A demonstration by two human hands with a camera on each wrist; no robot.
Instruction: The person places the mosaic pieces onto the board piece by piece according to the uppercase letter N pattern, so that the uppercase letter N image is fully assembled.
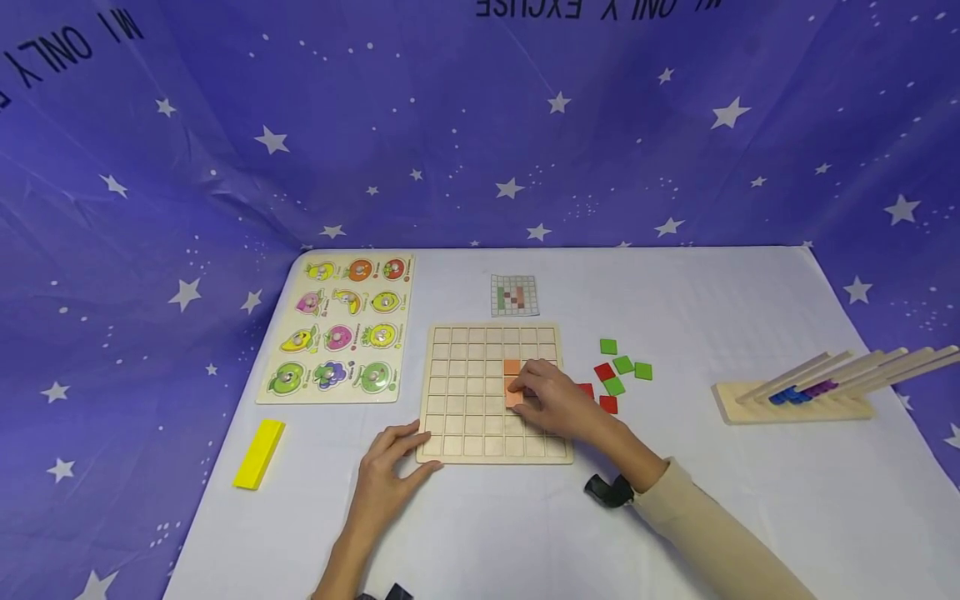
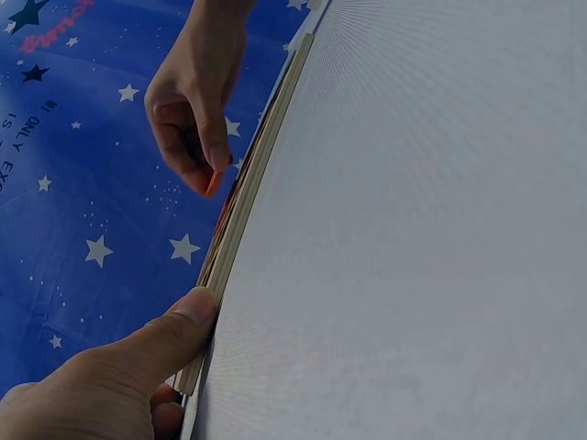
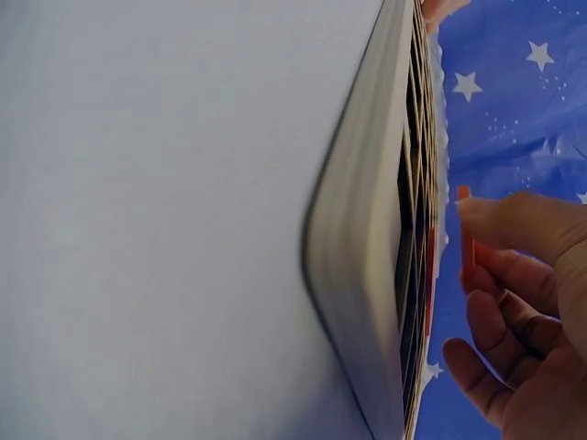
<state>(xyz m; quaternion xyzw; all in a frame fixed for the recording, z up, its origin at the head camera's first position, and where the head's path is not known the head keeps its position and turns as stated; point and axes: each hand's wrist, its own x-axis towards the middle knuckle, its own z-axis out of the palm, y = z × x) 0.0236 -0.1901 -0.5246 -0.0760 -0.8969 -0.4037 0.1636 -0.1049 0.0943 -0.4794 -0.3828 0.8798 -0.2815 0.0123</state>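
Observation:
A square wooden grid board lies on the white table in the head view. My left hand holds its near left corner, fingers at the left side and thumb along the near edge. Between thumb and fingers, my right hand pinches a small orange tile just over the board, right of its middle. Another orange tile sits in the grid beyond the fingertips. The right hand hides the cells beneath it. In the left wrist view, the left thumb presses the board's edge.
Several green tiles and red tiles lie right of the board. A small pattern card is behind it. At the left are a fruit puzzle board and a yellow block. A wooden peg stand stands at the right.

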